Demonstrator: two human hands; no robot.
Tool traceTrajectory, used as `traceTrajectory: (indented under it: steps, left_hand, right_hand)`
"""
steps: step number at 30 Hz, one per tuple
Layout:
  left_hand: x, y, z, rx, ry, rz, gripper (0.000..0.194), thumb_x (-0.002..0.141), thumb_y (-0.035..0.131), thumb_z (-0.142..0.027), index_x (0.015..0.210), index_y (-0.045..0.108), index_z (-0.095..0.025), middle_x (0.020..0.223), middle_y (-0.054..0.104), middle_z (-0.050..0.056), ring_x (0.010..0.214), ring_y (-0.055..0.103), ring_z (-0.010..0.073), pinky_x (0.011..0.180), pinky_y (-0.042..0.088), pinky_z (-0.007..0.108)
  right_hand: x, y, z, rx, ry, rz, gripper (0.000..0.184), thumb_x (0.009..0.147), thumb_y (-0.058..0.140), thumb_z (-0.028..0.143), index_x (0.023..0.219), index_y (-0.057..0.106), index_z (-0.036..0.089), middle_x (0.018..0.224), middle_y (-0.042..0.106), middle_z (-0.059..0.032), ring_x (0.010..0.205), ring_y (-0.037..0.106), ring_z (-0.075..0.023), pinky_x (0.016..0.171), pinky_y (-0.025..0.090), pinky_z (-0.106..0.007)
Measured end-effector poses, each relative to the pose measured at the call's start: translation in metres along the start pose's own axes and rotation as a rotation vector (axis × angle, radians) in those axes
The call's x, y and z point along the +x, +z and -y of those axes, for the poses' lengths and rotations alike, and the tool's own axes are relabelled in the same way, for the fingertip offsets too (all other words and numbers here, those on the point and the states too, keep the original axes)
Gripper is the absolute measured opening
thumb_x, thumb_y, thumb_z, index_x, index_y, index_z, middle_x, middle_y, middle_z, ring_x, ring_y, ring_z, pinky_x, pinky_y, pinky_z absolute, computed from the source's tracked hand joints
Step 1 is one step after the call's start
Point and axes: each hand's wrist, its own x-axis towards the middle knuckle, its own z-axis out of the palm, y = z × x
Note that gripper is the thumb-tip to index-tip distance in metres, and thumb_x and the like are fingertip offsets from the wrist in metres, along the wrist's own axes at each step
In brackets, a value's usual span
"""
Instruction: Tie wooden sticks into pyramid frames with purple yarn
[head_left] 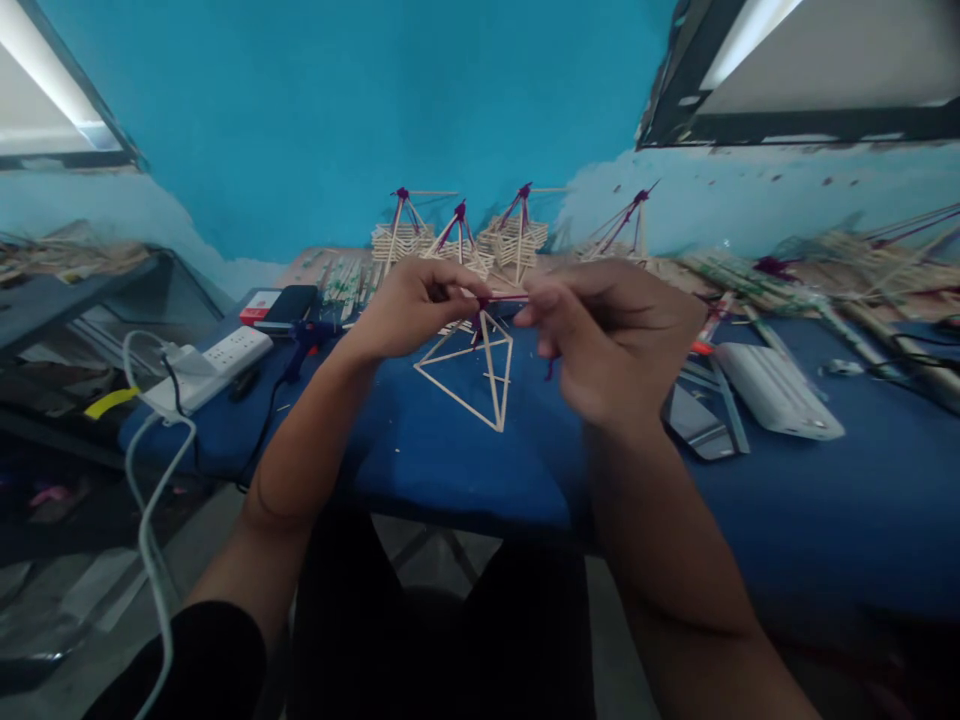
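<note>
A small pyramid frame of thin wooden sticks stands on the blue table in front of me. Purple yarn is wound at its top and stretches tight to the right. My left hand pinches the frame's wrapped top between thumb and fingers. Slightly to the right, my right hand is closed on the yarn, a loose end of which hangs below the fingers. The exact grip at the fingertips is partly hidden.
Similar stick models with purple tips stand along the back by the wall. At left lie a white power strip and a blue glue gun. A white power bank and a phone lie at right on the blue table.
</note>
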Motion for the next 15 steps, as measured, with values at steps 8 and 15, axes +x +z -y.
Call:
traceTrajectory:
  steps: [8,15]
  left_hand:
    - [0.016,-0.013,0.030,0.079,-0.005,-0.327,0.011,0.092,0.078,-0.014,0.096,0.087,-0.019,0.070,0.071,0.000,0.063,0.059,0.0110,0.060,0.046,0.025]
    - [0.023,-0.020,0.050,0.111,-0.033,-0.490,0.014,0.091,0.074,-0.012,0.094,0.086,-0.019,0.075,0.074,0.002,0.064,0.059,0.0108,0.061,0.046,0.024]
  right_hand:
    - [-0.013,0.008,-0.013,-0.215,-0.024,0.302,0.017,0.097,0.092,0.035,0.085,0.088,0.024,0.074,0.078,0.0005,0.060,0.065,-0.0123,0.061,0.048,-0.027]
    - [-0.032,0.023,-0.021,-0.598,0.012,0.858,0.024,0.107,0.076,0.040,0.113,0.090,0.021,0.099,0.087,-0.0039,0.083,0.079,-0.0199,0.071,0.048,-0.030]
